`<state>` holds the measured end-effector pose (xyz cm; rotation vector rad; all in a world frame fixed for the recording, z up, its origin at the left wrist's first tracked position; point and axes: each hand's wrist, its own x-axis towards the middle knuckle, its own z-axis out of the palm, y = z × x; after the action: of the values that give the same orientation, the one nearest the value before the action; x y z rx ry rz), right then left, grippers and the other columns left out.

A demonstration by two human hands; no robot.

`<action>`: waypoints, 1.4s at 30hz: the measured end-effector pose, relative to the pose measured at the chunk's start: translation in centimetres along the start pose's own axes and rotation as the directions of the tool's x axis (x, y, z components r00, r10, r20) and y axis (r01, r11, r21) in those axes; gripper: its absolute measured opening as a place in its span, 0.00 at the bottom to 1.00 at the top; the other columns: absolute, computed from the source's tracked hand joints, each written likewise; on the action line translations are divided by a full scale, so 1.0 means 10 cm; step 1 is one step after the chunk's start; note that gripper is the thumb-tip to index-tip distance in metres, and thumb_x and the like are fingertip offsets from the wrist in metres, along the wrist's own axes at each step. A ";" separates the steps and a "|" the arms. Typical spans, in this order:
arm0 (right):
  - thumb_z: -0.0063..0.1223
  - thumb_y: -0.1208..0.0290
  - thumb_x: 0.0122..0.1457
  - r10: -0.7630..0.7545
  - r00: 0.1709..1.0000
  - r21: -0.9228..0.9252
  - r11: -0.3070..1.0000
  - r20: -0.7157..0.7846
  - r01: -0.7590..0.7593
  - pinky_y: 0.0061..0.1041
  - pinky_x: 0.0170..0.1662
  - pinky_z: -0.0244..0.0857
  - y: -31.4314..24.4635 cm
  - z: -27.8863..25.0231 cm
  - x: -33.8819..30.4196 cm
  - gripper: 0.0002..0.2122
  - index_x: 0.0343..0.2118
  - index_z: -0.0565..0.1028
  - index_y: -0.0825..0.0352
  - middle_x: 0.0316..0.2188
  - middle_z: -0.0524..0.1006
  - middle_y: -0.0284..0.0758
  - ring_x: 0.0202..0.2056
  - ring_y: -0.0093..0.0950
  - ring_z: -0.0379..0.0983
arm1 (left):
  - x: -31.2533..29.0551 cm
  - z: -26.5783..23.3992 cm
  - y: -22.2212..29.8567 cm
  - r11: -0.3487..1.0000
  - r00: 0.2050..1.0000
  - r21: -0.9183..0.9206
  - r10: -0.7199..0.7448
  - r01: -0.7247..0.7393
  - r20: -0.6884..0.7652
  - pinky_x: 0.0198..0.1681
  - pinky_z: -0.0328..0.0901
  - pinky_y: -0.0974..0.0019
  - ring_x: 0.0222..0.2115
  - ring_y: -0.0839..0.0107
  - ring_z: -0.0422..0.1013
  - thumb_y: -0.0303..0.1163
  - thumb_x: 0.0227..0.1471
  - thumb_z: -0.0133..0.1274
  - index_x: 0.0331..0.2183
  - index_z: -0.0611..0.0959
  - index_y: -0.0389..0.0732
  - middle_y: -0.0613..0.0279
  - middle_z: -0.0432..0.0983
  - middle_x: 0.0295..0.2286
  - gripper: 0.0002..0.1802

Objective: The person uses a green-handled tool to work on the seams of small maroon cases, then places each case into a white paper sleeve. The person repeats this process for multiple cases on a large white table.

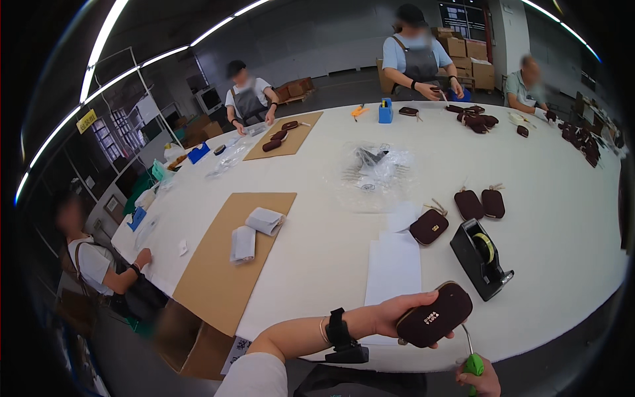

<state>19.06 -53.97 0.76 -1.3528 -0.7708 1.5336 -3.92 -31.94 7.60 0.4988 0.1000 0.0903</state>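
My left hand (397, 313) is closed round a dark maroon zip pouch (440, 309) with gold lettering on its face, held above the near table edge. Low at the picture's edge, my right hand (481, 380) grips a green-handled tool (474, 365). The tool's thin, bent metal shaft points up to the pouch's lower right edge; whether it touches, I cannot tell. Beyond my left hand lie a maroon pouch with a light cord (429, 226) and two more like it (469, 204). White paper sheets (395, 264) lie under and beside my forearm.
A black tape dispenser (477, 261) stands right of the paper. Clear plastic bags (374, 169) lie mid-table. To the left, a cardboard sheet (225, 264) bears two wrapped bundles (266, 221). Several people work around the table; more maroon pouches (475, 120) are piled at the far side.
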 end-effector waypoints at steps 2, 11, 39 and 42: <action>0.62 0.71 0.50 -0.073 0.997 -0.077 0.995 -0.038 0.070 0.28 0.26 0.63 -0.05 -0.08 -0.32 0.13 0.35 0.70 0.66 0.23 0.75 0.37 0.24 0.32 0.72 | 0.14 0.06 -0.39 0.984 0.987 -0.098 -0.143 0.150 0.079 0.38 0.74 0.54 0.43 0.58 0.73 0.50 0.61 0.41 0.55 0.65 0.38 0.52 0.70 0.48 0.29; 0.56 0.75 0.46 -0.068 0.771 -0.546 0.746 -0.633 -0.382 0.29 0.28 0.64 0.16 0.05 -2.16 0.15 0.38 0.69 0.66 0.21 0.74 0.38 0.23 0.37 0.73 | 1.19 -0.48 -2.33 0.692 0.758 -0.324 -0.632 0.645 0.159 0.42 0.72 0.48 0.43 0.51 0.73 0.57 0.59 0.39 0.54 0.69 0.39 0.47 0.71 0.47 0.34; 0.53 0.75 0.44 0.309 0.802 -0.662 0.453 -0.512 -0.597 0.43 0.34 0.66 0.49 0.23 -1.86 0.13 0.34 0.67 0.69 0.23 0.75 0.48 0.32 0.50 0.73 | 1.05 -1.05 -2.50 0.722 0.784 -0.380 -0.620 0.578 0.014 0.39 0.70 0.47 0.43 0.48 0.72 0.61 0.53 0.48 0.54 0.69 0.41 0.47 0.70 0.49 0.38; 0.51 0.77 0.43 0.356 0.815 -0.654 0.487 -0.457 -0.579 0.44 0.35 0.67 0.46 0.30 -1.90 0.12 0.34 0.68 0.70 0.22 0.75 0.49 0.31 0.50 0.74 | 1.04 -1.06 -2.52 0.724 0.790 -0.372 -0.612 0.580 0.040 0.39 0.70 0.46 0.43 0.48 0.72 0.60 0.52 0.48 0.54 0.69 0.40 0.47 0.69 0.49 0.39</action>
<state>14.57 -72.84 4.78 -2.5679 -0.9912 1.3946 6.72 -47.78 -14.54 0.0632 0.3211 -0.5068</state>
